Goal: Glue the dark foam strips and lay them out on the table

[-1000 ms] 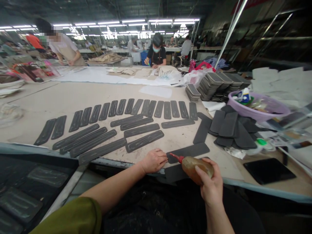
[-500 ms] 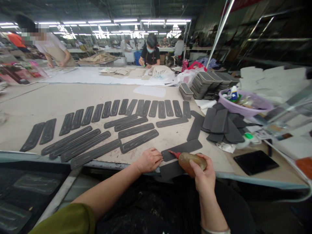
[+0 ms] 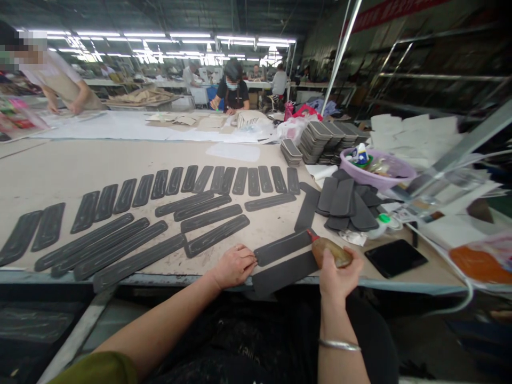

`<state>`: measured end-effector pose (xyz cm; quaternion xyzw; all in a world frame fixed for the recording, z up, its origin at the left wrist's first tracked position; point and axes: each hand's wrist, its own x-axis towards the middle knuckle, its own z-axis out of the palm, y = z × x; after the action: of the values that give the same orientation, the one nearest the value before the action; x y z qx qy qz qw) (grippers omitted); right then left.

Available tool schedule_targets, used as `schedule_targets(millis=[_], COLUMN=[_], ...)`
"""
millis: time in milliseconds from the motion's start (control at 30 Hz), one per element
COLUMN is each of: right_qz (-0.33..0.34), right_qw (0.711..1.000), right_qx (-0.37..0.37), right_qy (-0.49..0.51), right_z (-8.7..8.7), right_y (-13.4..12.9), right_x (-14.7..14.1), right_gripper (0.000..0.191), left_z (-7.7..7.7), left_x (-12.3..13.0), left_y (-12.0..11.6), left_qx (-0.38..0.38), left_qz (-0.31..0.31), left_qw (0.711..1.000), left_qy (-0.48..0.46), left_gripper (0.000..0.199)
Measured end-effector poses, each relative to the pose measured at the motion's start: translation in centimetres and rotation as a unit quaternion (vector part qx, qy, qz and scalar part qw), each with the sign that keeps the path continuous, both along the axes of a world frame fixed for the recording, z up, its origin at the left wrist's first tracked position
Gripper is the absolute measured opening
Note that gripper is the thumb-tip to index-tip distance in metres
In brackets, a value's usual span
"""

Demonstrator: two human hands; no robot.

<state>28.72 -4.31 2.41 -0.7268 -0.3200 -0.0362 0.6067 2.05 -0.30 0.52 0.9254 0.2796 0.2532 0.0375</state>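
My right hand (image 3: pixel 339 271) is wrapped round an amber glue bottle (image 3: pixel 334 253) with a red nozzle. The bottle is tilted, its tip over the right end of a dark grey padded strip (image 3: pixel 282 247). A thin shiny line of glue runs along that strip. My left hand (image 3: pixel 234 266) has its fingers bent together at the strip's left end, pinching or pressing it; the fingertips are partly hidden. Nearer to me, a second grey strip (image 3: pixel 284 273) sticks out over the table edge. Several glue-lined strips (image 3: pixel 218 234) lie to the left of my hands.
A heap of grey pieces (image 3: pixel 336 198) lies to the right, below a purple basin (image 3: pixel 376 173) of small items. A black tablet-like slab (image 3: pixel 396 258) is near the right edge. Stacked pads (image 3: pixel 316 143) stand behind. Two people work across the table (image 3: pixel 120 152).
My right hand has drawn the bottle rightward along the strip, from near its middle to its right end, leaving a glue line. My left hand stays at the left end. The view has shifted right.
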Motion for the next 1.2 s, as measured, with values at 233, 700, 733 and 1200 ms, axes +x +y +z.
schedule_targets(millis=[233,700,733,1200], right_qz=[0.128,0.315,0.317,0.223], right_qw=[0.976,0.899,0.898,0.941], right_qx=[0.062,-0.064,-0.075,-0.113], right_qy=[0.167,0.296,0.295,0.228], right_z=[0.2,0.4,0.4,1.2], right_y=[-1.1,-2.6,-2.7,-3.5], right_x=[-1.2,-3.8,-3.6,0.4], right_gripper=[0.05,0.052,0.052,0.053], left_z=[-0.1,0.1,0.2,0.1], left_x=[0.0,0.1,0.1,0.1], left_y=[0.1,0.1,0.1,0.1], left_qx=[-0.008,-0.014,-0.012,-0.019], left_qz=[-0.01,-0.003,-0.004,0.004], left_qw=[1.0,1.0,1.0,1.0], left_qy=[0.003,0.026,0.027,0.021], left_gripper=[0.02,0.026,0.026,0.024])
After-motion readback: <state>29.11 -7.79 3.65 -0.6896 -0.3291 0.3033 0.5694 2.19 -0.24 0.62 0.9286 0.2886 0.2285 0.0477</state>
